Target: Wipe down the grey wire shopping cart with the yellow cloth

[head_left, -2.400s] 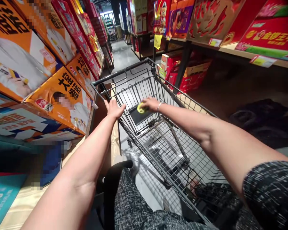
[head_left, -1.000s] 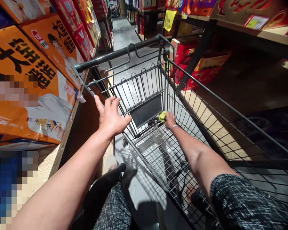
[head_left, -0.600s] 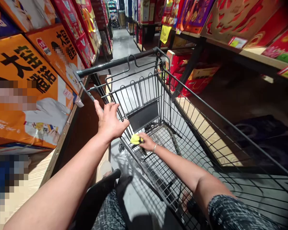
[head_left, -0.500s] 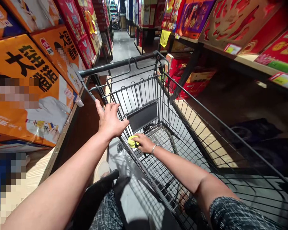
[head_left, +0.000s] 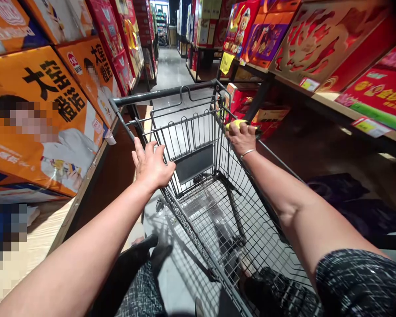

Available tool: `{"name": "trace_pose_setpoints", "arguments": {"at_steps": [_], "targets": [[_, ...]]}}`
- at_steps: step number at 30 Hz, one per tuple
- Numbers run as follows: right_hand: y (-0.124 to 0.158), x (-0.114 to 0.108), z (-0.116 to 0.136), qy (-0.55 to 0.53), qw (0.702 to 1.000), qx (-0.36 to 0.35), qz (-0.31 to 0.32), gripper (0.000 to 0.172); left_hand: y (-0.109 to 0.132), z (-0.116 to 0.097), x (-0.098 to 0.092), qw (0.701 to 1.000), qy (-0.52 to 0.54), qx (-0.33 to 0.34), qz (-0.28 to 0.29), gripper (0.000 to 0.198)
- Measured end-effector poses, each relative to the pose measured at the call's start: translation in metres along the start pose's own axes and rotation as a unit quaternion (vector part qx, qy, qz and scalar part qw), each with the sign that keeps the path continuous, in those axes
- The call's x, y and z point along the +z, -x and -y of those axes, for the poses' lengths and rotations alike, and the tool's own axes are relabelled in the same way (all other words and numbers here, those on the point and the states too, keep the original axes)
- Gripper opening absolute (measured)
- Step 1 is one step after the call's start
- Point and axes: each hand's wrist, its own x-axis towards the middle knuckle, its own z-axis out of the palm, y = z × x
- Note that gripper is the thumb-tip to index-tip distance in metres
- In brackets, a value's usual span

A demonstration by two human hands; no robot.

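Two rows of shelving hem me in: orange boxes [head_left: 49,110] stacked at nine o'clock, red gift boxes [head_left: 320,48] at two o'clock, with the grey aisle floor [head_left: 171,72] running off toward twelve. Between them stands the wire shopping cart [head_left: 198,185], dark-framed. My left hand [head_left: 152,165] rests on its near side rail, fingers spread. My right hand [head_left: 241,137] presses a crumpled yellow cloth [head_left: 236,123] onto the far rail at one o'clock, fingers curled over it.
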Motion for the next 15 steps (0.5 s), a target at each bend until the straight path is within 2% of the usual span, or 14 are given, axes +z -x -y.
{"name": "trace_pose_setpoints", "arguments": {"at_steps": [2,6,9,12,13,15], "targets": [[0.032,0.028,0.015,0.013,0.998,0.007,0.060,0.035,0.000,-0.001,-0.001,1.000,-0.005,-0.007,0.005,0.055],[0.109,0.073,0.049,0.030,0.981,0.048,0.186,0.043,-0.001,-0.003,0.001,1.000,-0.009,-0.011,0.005,0.054],[0.155,0.099,0.074,-0.011,0.954,0.146,0.262,0.045,-0.002,-0.002,0.004,1.000,-0.010,-0.005,0.004,0.054],[0.180,0.117,0.097,-0.073,0.899,0.288,0.323,0.048,-0.003,0.002,0.007,1.000,-0.005,0.008,-0.003,0.054],[0.185,0.120,0.105,-0.086,0.887,0.310,0.331,0.048,-0.003,0.003,0.007,1.000,-0.001,0.011,-0.005,0.054],[0.190,0.121,0.123,-0.113,0.881,0.308,0.340,0.047,-0.004,0.004,0.008,1.000,0.007,0.014,-0.007,0.055]]}}
